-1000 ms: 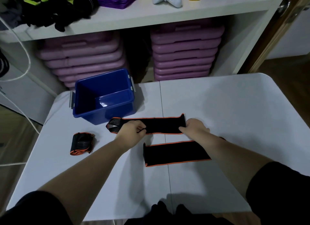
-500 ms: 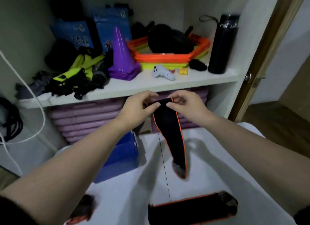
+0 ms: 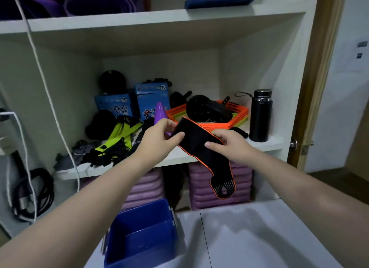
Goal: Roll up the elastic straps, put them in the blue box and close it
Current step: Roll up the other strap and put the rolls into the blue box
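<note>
Both hands, left hand (image 3: 159,137) and right hand (image 3: 229,144), have their grip clamped on the top end of the elastic strap (image 3: 201,148), raised above the surface with its tail dangling; rolling looks barely begun, so next comes winding it tight before dropping it into the open blue box (image 3: 139,227) below.

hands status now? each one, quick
Left hand: closed, pinching the upper end of the elastic strap.
Right hand: closed on the same strap, further along.
</note>
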